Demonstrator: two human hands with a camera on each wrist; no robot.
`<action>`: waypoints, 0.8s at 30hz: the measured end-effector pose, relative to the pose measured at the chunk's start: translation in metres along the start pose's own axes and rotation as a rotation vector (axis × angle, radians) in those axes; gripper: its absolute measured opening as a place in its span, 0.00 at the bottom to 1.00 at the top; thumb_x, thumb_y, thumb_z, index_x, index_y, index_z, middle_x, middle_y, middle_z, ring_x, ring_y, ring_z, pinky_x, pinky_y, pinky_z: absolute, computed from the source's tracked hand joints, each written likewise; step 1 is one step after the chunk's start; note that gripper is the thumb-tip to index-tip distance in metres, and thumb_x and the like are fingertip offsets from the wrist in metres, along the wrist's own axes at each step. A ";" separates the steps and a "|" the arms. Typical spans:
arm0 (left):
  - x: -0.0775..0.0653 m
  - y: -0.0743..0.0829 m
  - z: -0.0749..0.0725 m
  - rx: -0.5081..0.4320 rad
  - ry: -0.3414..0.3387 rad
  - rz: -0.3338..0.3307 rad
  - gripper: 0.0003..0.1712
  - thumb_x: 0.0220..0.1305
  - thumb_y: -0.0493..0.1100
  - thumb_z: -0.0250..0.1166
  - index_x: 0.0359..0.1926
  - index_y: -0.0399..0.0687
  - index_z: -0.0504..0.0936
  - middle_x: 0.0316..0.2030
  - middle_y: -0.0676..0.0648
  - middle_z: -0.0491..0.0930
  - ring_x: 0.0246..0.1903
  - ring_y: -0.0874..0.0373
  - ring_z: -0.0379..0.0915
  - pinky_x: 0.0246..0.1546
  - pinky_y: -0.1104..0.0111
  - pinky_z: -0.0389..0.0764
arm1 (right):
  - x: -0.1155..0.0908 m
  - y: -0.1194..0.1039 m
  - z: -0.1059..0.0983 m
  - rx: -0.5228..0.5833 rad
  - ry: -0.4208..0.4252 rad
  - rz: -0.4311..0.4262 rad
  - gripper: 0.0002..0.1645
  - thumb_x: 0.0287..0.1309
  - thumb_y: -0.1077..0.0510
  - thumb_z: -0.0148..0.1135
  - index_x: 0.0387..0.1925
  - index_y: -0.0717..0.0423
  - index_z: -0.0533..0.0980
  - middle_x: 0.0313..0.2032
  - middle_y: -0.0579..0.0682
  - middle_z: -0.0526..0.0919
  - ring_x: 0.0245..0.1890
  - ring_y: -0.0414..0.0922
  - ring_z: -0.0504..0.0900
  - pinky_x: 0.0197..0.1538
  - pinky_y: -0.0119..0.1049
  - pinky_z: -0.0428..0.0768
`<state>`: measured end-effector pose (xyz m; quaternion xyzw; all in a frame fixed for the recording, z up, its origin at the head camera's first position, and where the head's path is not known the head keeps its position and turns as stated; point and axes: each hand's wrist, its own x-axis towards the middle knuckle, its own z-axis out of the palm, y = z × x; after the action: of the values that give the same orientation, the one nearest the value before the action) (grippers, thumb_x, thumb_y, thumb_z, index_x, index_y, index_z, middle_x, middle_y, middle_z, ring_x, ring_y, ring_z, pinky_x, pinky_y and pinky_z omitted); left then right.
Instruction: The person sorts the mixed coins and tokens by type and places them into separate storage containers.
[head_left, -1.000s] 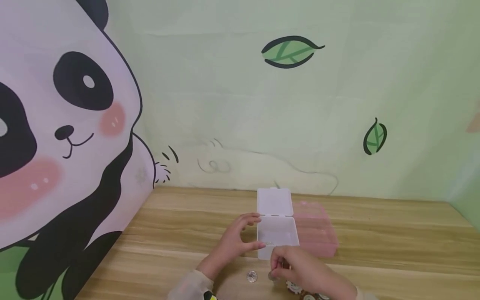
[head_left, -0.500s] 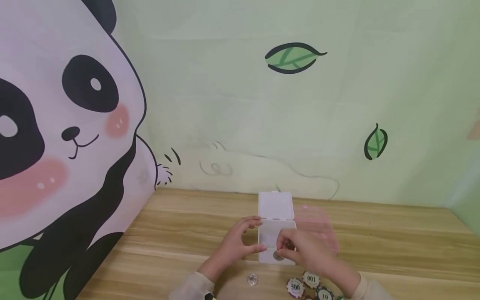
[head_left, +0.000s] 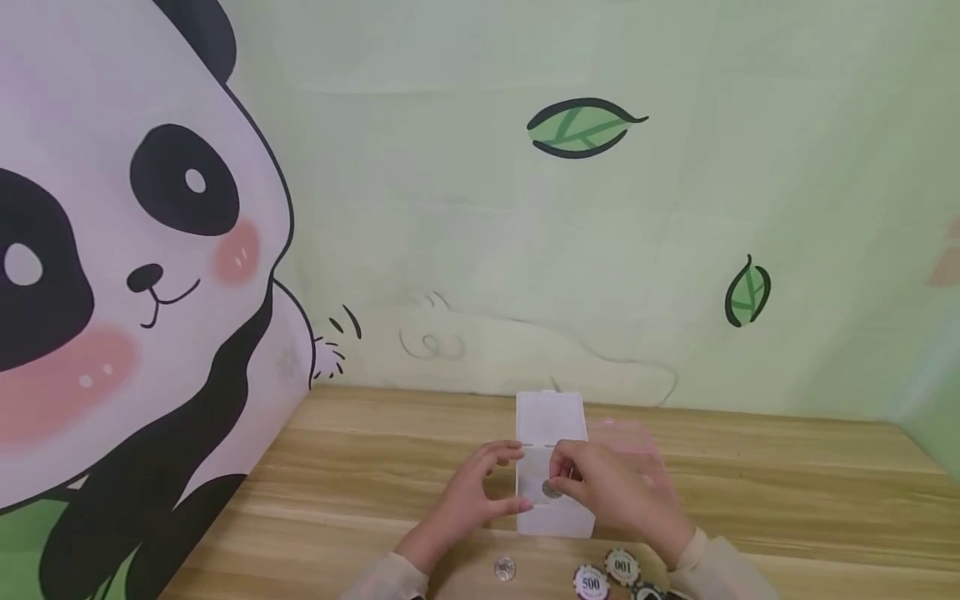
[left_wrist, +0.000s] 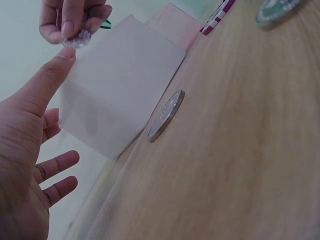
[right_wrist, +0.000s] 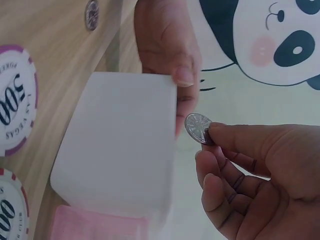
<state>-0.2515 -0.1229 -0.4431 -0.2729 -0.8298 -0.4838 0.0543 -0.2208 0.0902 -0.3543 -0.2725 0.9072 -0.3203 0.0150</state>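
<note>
White box, lid open, both hands at it. Right hand: thumb and fingertips narrowed on a coin, held tilted with most of its face showing. Coin position, by the head view: over the box's open compartment; height above the bottom not readable. Left hand: thumb and fingers spread wide along the box's left side, no coin in it. Thumb appears to touch the rim near the front corner; pressure, cannot tell.

Handling, my judgement: keep the pinch light and close to the coin's edge, and bring it low before loosening, since a hard disc let go from high up may bounce. Left hand serves best as a brace without squeezing; the box looks light enough to slide. Mind the near rim with the right wrist.

Outward: lid folded away toward the backdrop. Pink box just right of the white one, partly behind the right arm. Second coin flat on the table, nearer the person. Beside it to the right, well apart, 500 chip and 100 chip, close together; a third is cut off by the frame
</note>
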 end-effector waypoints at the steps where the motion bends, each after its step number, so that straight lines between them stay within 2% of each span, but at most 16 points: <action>1: 0.000 0.000 0.000 0.000 -0.001 -0.003 0.36 0.49 0.54 0.73 0.59 0.47 0.74 0.65 0.50 0.69 0.58 0.49 0.71 0.59 0.49 0.71 | 0.001 0.001 0.001 -0.007 -0.002 0.006 0.07 0.58 0.61 0.63 0.28 0.53 0.73 0.25 0.42 0.77 0.26 0.35 0.71 0.28 0.26 0.72; 12: -0.001 0.000 0.000 -0.009 0.003 -0.003 0.35 0.50 0.52 0.74 0.58 0.47 0.74 0.65 0.50 0.70 0.57 0.48 0.71 0.59 0.48 0.71 | 0.016 0.011 0.013 -0.073 -0.034 -0.045 0.08 0.54 0.65 0.64 0.25 0.55 0.73 0.24 0.43 0.77 0.25 0.35 0.70 0.29 0.26 0.72; 17: 0.000 0.000 0.001 -0.008 0.003 0.004 0.35 0.50 0.52 0.74 0.58 0.47 0.74 0.65 0.50 0.70 0.57 0.48 0.71 0.58 0.50 0.72 | 0.020 0.014 0.017 -0.082 -0.045 -0.033 0.09 0.53 0.66 0.65 0.25 0.55 0.73 0.23 0.43 0.76 0.24 0.36 0.70 0.28 0.27 0.70; 24: 0.000 -0.002 0.001 -0.005 0.008 0.012 0.35 0.50 0.52 0.74 0.58 0.47 0.75 0.64 0.51 0.70 0.57 0.48 0.71 0.57 0.50 0.72 | 0.027 0.015 0.025 -0.203 -0.073 -0.008 0.11 0.52 0.66 0.66 0.23 0.53 0.73 0.21 0.42 0.74 0.22 0.37 0.68 0.26 0.28 0.67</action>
<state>-0.2524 -0.1225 -0.4452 -0.2762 -0.8266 -0.4867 0.0600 -0.2465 0.0725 -0.3789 -0.2879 0.9327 -0.2164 0.0189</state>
